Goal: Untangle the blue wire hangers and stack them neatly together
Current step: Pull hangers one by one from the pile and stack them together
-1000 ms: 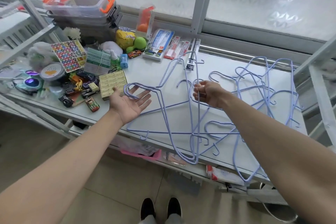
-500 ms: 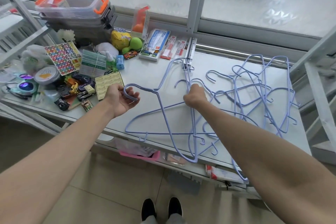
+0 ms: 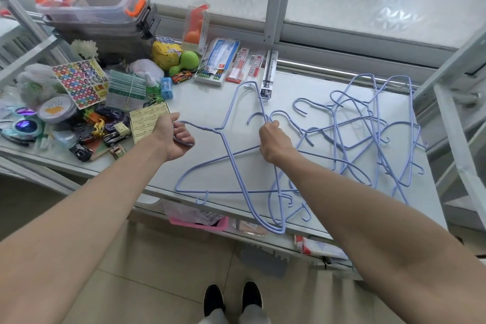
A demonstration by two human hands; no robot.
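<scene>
Left hand (image 3: pixel 176 139) is gripping one hanger (image 3: pixel 226 163) hook mid-frame; right hand (image 3: pixel 273 143) is clutching bunched hooks (image 3: pixel 271 118). Light, springy wire is likely snagging.

Bare forearms (image 3: pixel 110 218), black shoes (image 3: pixel 213 300), grey trousers (image 3: pixel 252 317)

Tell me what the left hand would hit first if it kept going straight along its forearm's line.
Probably the bare table top, then the boxed stationery packs by the window. The left hand points up and right, gripping a hanger hook. Depth is unclear.
</scene>
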